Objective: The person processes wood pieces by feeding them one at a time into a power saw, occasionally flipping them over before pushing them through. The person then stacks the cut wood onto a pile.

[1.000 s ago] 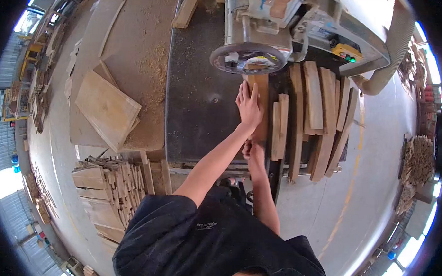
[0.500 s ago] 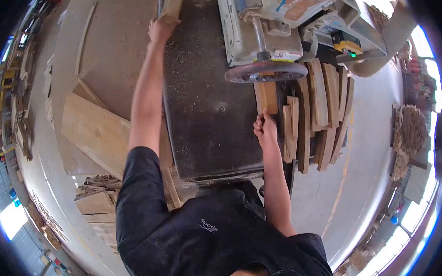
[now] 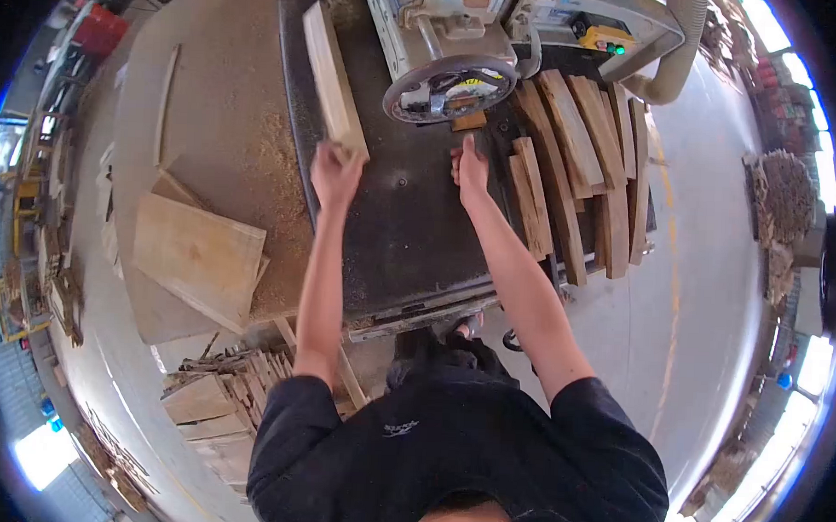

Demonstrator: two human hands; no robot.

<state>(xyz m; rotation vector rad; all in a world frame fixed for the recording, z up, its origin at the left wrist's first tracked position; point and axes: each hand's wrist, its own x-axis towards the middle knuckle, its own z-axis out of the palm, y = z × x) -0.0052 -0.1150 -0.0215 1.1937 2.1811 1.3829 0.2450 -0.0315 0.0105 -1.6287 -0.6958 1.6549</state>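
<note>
My left hand [image 3: 336, 177] is closed around the near end of a pale wooden board [image 3: 330, 78], which lies lengthwise near the left edge of the dark machine table [image 3: 410, 233]. My right hand [image 3: 472, 174] is over the table with its fingers curled and thumb pointing forward; nothing shows in it. Just ahead of that thumb, apart from it, the end of an orange-brown wood piece [image 3: 469, 122] sticks out beneath the round handwheel [image 3: 450, 89]. The rest of that piece is hidden by the wheel and machine.
Several curved wooden pieces [image 3: 574, 142] are stacked along the table's right side. A yellow control box [image 3: 605, 36] with a green light sits on the machine. To the left, wide boards [image 3: 197, 253] rest on a dusty brown side table [image 3: 221, 88]; offcuts [image 3: 215, 397] are piled below.
My left hand has come back toward me, bringing the pale board with it. My right hand has let go of the orange-brown wood piece, which has moved farther under the handwheel.
</note>
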